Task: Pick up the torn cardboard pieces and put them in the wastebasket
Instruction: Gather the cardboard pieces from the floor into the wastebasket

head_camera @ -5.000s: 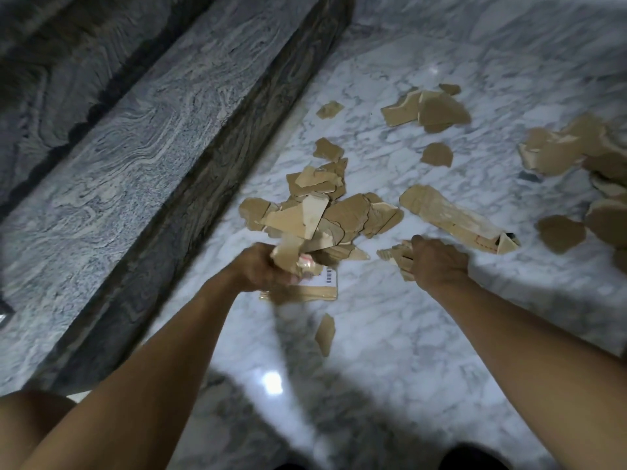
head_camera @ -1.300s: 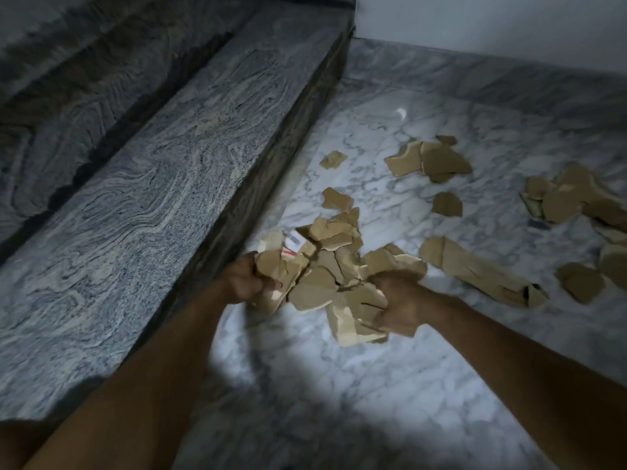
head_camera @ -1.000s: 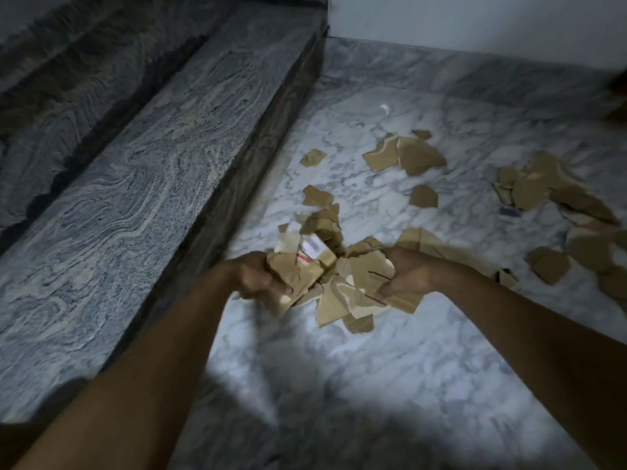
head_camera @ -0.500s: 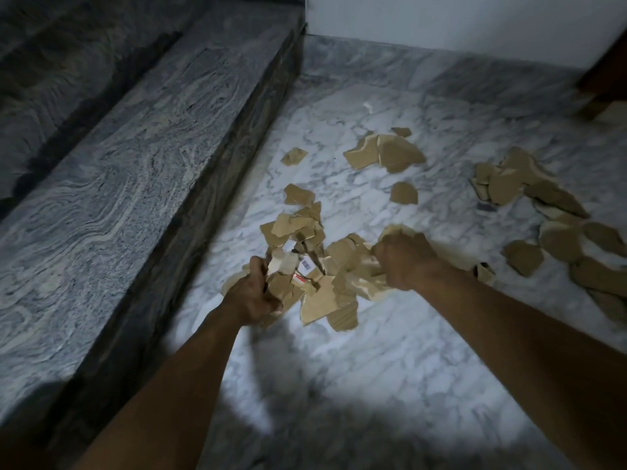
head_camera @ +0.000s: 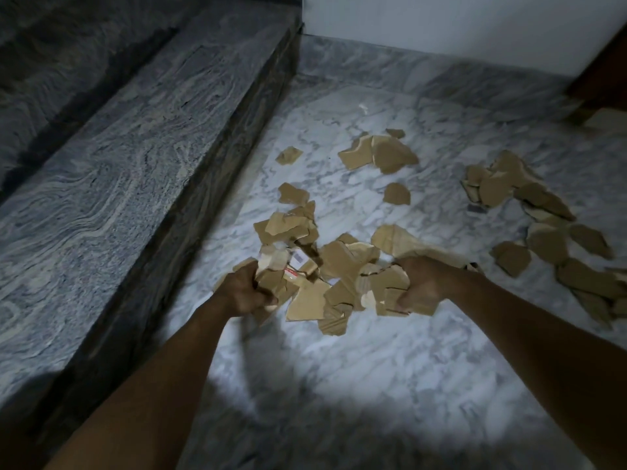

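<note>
**Head view**

1. Hands: your left hand (head_camera: 246,293) curls its fingers round one end of a bunch of cardboard pieces (head_camera: 339,283). Your right hand (head_camera: 420,286) clutches the other end. The bunch sits between both hands, low over the marble floor (head_camera: 339,385) and near the stone step (head_camera: 135,147).
2. Progress: judge the task as early. Collection is partial. A small heap (head_camera: 288,225) lies just beyond the bunch, a cluster (head_camera: 383,154) lies farther off, and a long scatter (head_camera: 543,225) lies well apart to your right. The wastebasket is not in view (no frame shows a piece deposited).
3. Change: five seconds ago each hand held only a few scraps, and the main heap lay flat on the floor. Most of that heap is now bunched between your hands.
</note>
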